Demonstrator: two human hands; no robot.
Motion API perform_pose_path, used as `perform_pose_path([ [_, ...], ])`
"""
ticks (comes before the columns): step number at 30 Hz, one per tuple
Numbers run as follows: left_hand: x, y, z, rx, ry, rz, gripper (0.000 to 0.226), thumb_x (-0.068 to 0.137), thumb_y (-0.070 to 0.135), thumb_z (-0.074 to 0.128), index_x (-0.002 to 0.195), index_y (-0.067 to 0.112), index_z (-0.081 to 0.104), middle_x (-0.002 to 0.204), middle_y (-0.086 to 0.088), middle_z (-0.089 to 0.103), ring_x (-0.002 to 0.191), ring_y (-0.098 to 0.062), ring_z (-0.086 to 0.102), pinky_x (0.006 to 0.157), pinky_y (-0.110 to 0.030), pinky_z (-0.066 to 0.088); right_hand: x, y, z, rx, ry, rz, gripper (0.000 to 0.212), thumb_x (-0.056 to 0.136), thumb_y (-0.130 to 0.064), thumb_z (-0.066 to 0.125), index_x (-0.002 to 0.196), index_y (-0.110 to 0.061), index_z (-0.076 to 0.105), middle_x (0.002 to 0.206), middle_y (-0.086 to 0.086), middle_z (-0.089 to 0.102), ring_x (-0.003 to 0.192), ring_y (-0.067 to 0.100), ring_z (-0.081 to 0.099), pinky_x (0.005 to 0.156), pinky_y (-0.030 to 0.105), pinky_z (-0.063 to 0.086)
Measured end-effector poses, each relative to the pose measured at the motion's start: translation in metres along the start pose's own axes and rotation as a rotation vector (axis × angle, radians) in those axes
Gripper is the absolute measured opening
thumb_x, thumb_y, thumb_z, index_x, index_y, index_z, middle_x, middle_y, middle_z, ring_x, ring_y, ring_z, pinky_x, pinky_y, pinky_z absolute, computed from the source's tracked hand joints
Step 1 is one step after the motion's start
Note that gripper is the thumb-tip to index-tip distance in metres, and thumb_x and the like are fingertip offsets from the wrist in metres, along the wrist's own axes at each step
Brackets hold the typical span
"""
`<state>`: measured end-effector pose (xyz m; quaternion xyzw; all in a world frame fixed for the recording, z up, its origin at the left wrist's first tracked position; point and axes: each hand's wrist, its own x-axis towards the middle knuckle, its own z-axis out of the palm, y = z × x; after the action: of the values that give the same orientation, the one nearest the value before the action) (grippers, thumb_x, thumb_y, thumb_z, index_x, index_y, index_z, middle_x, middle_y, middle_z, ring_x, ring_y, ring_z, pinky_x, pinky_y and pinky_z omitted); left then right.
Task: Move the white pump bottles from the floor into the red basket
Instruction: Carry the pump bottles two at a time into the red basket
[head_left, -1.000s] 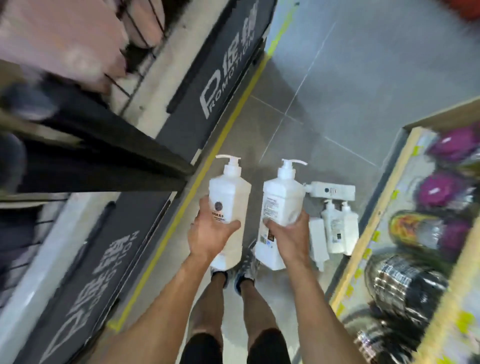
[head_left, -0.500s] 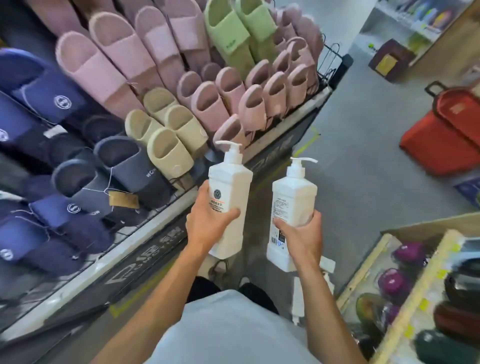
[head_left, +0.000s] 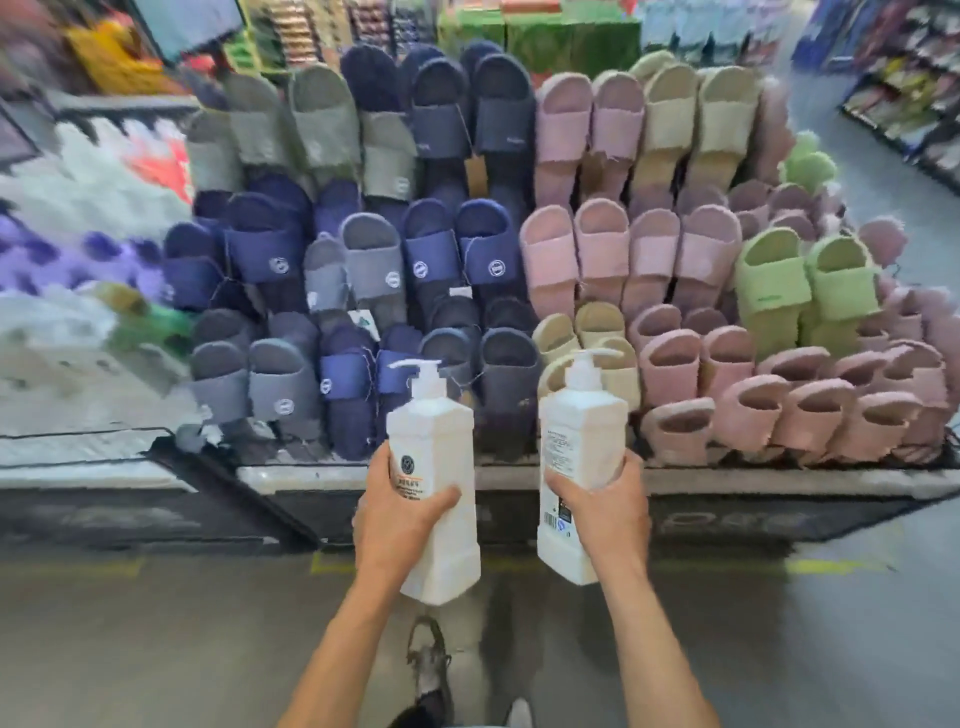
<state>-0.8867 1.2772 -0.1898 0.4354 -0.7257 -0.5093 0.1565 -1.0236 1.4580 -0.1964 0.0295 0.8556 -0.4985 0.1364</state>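
Two white pump bottles are in view, one in each of the two hands, both upright and held clear of the floor in front of a slipper display. The left hand (head_left: 397, 525) grips the left bottle (head_left: 436, 441) round its lower middle. Its thumb lies across the front just under the round label mark, and the bottle's base sticks out below the hand. The right hand (head_left: 608, 514) is clamped on the right bottle (head_left: 582, 421) from its right side, with the barcode showing just left of the palm. The bottles stand side by side, near each other but not touching, with pump heads up. The left nozzle points left and the right one points right. The right bottle sits slightly higher than the left.

Behind them a sloping rack (head_left: 753, 480) carries rows of slippers in navy, grey, pink, beige and green. These are too many and too blurred to count, though two large green slippers (head_left: 769, 286) sit together at the right. Below the hands lies grey floor (head_left: 208, 649) with yellow tape marks (head_left: 831, 566), and one shoe (head_left: 428, 670) shows between the forearms.
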Motion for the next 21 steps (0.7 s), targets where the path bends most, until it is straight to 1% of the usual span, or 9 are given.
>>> perform_pose_path([
  [2, -0.004, -0.007, -0.03, -0.015, 0.117, -0.037, 0.084, 0.051, 0.055, 0.076, 0.128, 0.045, 0.044, 0.108, 0.021, 0.063, 0.102, -0.021, 0.062, 0.094, -0.047, 0.049, -0.011, -0.021, 0.025, -0.072, -0.1, -0.071, 0.067, 0.069, -0.044, 0.09, 0.114, -0.034, 0.041, 0.106, -0.01, 0.057, 0.095, 0.022, 0.056, 0.08, 0.036, 0.042],
  [4, -0.007, -0.017, -0.062, -0.023, 0.214, -0.081, 0.088, 0.052, 0.057, 0.076, 0.132, 0.041, 0.043, 0.111, 0.017, 0.064, 0.102, -0.022, 0.063, 0.093, -0.048, 0.049, -0.025, -0.039, 0.052, -0.125, -0.19, -0.136, 0.067, 0.069, -0.046, 0.089, 0.113, -0.036, 0.039, 0.107, -0.01, 0.055, 0.095, 0.021, 0.053, 0.079, 0.035, 0.039],
  [6, -0.009, -0.026, -0.096, -0.025, 0.305, -0.119, 0.095, 0.054, 0.056, 0.078, 0.139, 0.04, 0.04, 0.118, 0.013, 0.065, 0.106, -0.023, 0.063, 0.094, -0.047, 0.049, -0.042, -0.056, 0.08, -0.147, -0.283, -0.198, 0.068, 0.071, -0.044, 0.088, 0.115, -0.037, 0.037, 0.109, -0.011, 0.055, 0.095, 0.018, 0.052, 0.08, 0.035, 0.039],
  [9, -0.009, -0.045, -0.145, -0.043, 0.433, -0.158, 0.087, 0.064, 0.042, 0.086, 0.138, 0.041, 0.04, 0.114, 0.013, 0.062, 0.108, -0.024, 0.061, 0.096, -0.047, 0.046, -0.065, -0.077, 0.124, -0.194, -0.404, -0.269, 0.068, 0.071, -0.044, 0.088, 0.117, -0.034, 0.039, 0.109, -0.009, 0.057, 0.095, 0.019, 0.054, 0.08, 0.037, 0.043],
  [13, -0.01, -0.077, -0.209, -0.052, 0.572, -0.223, 0.087, 0.065, 0.039, 0.087, 0.138, 0.04, 0.041, 0.116, 0.012, 0.064, 0.111, -0.025, 0.06, 0.101, -0.05, 0.042, -0.095, -0.096, 0.185, -0.243, -0.512, -0.336, 0.068, 0.071, -0.047, 0.086, 0.118, -0.035, 0.039, 0.112, -0.006, 0.059, 0.098, 0.021, 0.058, 0.081, 0.038, 0.045],
  [16, -0.011, -0.099, -0.251, -0.068, 0.652, -0.269, 0.087, 0.06, 0.039, 0.086, 0.135, 0.042, 0.041, 0.111, 0.013, 0.065, 0.105, -0.025, 0.062, 0.096, -0.047, 0.046, -0.118, -0.111, 0.23, -0.301, -0.559, -0.391, 0.067, 0.069, -0.047, 0.085, 0.117, -0.035, 0.041, 0.111, -0.005, 0.062, 0.099, 0.025, 0.061, 0.079, 0.037, 0.044],
  [21, -0.016, -0.125, -0.31, -0.079, 0.764, -0.306, 0.084, 0.063, 0.033, 0.088, 0.134, 0.042, 0.042, 0.106, 0.017, 0.062, 0.096, -0.021, 0.06, 0.082, -0.039, 0.046, -0.156, -0.134, 0.291, -0.328, -0.651, -0.464, 0.067, 0.07, -0.046, 0.085, 0.121, -0.033, 0.042, 0.112, -0.005, 0.063, 0.096, 0.025, 0.059, 0.077, 0.037, 0.043],
])
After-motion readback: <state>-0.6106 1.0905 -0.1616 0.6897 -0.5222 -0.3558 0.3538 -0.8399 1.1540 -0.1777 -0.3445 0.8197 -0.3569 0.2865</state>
